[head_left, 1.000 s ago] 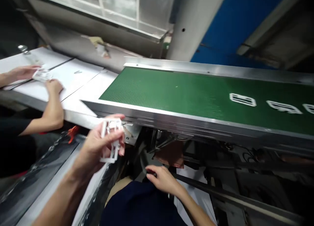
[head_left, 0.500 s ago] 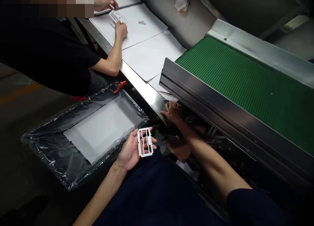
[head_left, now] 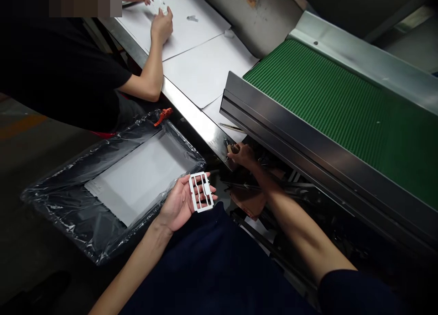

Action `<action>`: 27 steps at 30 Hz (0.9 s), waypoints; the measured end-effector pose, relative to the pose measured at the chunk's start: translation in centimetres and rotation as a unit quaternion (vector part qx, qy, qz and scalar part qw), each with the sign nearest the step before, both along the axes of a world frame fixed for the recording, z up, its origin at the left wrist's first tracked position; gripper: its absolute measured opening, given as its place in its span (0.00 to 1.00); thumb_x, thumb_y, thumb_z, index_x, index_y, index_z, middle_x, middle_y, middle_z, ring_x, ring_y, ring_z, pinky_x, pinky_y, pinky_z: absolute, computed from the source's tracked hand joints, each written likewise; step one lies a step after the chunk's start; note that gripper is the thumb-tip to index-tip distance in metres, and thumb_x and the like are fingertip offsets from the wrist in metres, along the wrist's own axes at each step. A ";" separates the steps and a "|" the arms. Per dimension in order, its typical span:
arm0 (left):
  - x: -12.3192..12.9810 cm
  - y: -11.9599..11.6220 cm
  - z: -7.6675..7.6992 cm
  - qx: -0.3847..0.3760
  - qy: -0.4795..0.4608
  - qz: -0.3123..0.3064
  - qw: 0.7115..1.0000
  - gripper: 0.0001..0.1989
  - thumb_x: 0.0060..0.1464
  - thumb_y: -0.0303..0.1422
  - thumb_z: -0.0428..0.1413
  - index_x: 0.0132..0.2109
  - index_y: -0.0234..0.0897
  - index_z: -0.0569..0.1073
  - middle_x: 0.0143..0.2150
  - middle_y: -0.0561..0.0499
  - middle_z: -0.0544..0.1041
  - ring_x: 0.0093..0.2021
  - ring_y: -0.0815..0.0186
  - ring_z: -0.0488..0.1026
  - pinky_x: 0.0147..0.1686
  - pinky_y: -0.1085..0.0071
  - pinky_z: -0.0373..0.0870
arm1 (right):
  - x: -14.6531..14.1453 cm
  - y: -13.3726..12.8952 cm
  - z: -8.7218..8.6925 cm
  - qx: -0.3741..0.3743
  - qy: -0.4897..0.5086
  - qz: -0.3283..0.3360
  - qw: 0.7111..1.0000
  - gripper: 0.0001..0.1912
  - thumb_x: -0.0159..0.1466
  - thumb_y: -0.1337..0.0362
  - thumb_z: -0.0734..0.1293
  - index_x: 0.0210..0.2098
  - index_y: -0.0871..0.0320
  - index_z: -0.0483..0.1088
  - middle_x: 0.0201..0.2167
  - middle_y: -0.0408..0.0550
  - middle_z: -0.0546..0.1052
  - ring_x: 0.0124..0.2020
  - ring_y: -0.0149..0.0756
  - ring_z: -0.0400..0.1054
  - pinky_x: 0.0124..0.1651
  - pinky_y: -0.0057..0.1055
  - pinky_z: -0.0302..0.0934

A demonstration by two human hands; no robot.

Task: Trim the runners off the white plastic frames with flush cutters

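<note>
My left hand [head_left: 179, 203] is palm up below the table edge, fingers curled behind a white plastic frame [head_left: 192, 194] with long open slots. My right hand [head_left: 243, 155] is at the near end of the metal-edged table, beside the conveyor. Its thumb and fingers close on a small tan piece [head_left: 234, 149] with a rounded end; its kind I cannot make out. A thin pointed tool [head_left: 230, 127] lies on white paper just beyond that hand.
A green ribbed conveyor belt [head_left: 325, 96] with metal side rails runs along the right. At left is a bin lined with dark plastic [head_left: 61, 219], with a red clip [head_left: 163, 116]. A co-worker's hands [head_left: 161, 27] hold another white part over the white sheets [head_left: 208, 68].
My right hand's thumb has moved from the metal edge onto the tan piece. The left hand still holds the frame. The co-worker's hands have come together on their part.
</note>
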State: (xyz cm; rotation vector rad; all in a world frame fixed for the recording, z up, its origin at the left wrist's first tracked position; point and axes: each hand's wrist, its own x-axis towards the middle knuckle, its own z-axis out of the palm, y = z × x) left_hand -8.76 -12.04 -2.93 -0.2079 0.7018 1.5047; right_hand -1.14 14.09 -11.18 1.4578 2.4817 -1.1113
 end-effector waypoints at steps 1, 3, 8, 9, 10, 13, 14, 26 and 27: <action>0.2 0.0 0.1 0.003 -0.002 0.000 1.000 0.22 0.61 0.40 0.39 0.55 0.33 0.65 0.39 0.41 0.75 0.42 0.52 0.73 0.40 0.60 0.69 | 0.8 -0.8 0.5 -0.041 0.026 -0.012 0.999 0.22 0.45 0.59 0.69 0.38 0.61 0.66 0.40 0.54 0.71 0.44 0.46 0.64 0.48 0.41 0.57; 0.6 0.1 0.2 0.010 -0.002 -0.005 1.000 0.22 0.61 0.39 0.39 0.55 0.32 0.65 0.40 0.40 0.75 0.43 0.51 0.73 0.40 0.59 0.68 | 2.9 -3.0 1.6 -0.131 0.083 -0.034 0.987 0.19 0.51 0.56 0.64 0.39 0.60 0.66 0.36 0.51 0.73 0.37 0.39 0.68 0.40 0.36 0.62; 1.9 0.9 0.3 0.031 -0.017 0.006 0.999 0.22 0.61 0.38 0.38 0.57 0.31 0.62 0.43 0.38 0.75 0.47 0.50 0.71 0.45 0.54 0.66 | 9.1 -10.4 5.1 -0.284 0.195 -0.094 0.934 0.21 0.60 0.53 0.52 0.38 0.61 0.67 0.27 0.48 0.71 0.27 0.33 0.67 0.30 0.30 0.62; 2.3 1.2 0.3 0.036 -0.022 0.011 0.999 0.22 0.62 0.38 0.39 0.58 0.32 0.62 0.43 0.38 0.75 0.48 0.50 0.70 0.46 0.53 0.65 | 10.0 -11.9 5.7 -0.293 0.209 -0.109 0.927 0.20 0.60 0.53 0.53 0.37 0.61 0.66 0.25 0.46 0.70 0.25 0.31 0.65 0.28 0.29 0.61; 2.7 1.4 0.4 0.041 -0.025 0.015 0.999 0.22 0.62 0.37 0.39 0.58 0.33 0.62 0.44 0.39 0.74 0.48 0.50 0.70 0.47 0.53 0.65 | 10.8 -13.3 6.2 -0.297 0.223 -0.123 0.921 0.18 0.60 0.52 0.55 0.36 0.60 0.65 0.24 0.44 0.68 0.23 0.29 0.63 0.26 0.27 0.59; 4.2 2.2 0.6 0.056 -0.030 0.018 0.998 0.21 0.62 0.37 0.39 0.57 0.34 0.63 0.46 0.40 0.74 0.50 0.52 0.69 0.49 0.54 0.65 | 12.1 -16.5 7.5 -0.283 0.289 -0.161 0.900 0.12 0.58 0.55 0.64 0.33 0.57 0.63 0.23 0.40 0.66 0.23 0.27 0.60 0.28 0.26 0.56; 4.7 2.5 0.7 0.061 -0.031 0.016 0.998 0.21 0.62 0.36 0.40 0.57 0.34 0.63 0.46 0.40 0.74 0.50 0.52 0.69 0.49 0.55 0.65 | 12.3 -17.1 7.8 -0.271 0.314 -0.175 0.893 0.11 0.57 0.57 0.66 0.33 0.57 0.62 0.23 0.39 0.66 0.24 0.27 0.60 0.29 0.26 0.56; 4.0 3.9 1.8 -0.038 0.263 -0.161 0.951 0.11 0.52 0.32 0.58 0.41 0.30 0.74 0.37 0.43 0.77 0.37 0.63 0.74 0.40 0.71 0.69 | 16.3 -16.6 9.1 -0.156 0.310 -0.187 0.919 0.09 0.57 0.61 0.66 0.33 0.56 0.62 0.23 0.37 0.60 0.25 0.27 0.54 0.30 0.26 0.52; 3.8 4.0 2.0 -0.037 0.284 -0.178 0.942 0.11 0.50 0.33 0.59 0.39 0.30 0.74 0.36 0.43 0.77 0.37 0.63 0.74 0.39 0.71 0.69 | 16.5 -16.6 9.1 -0.153 0.303 -0.182 0.923 0.08 0.57 0.61 0.66 0.33 0.55 0.62 0.23 0.37 0.60 0.25 0.27 0.54 0.30 0.26 0.52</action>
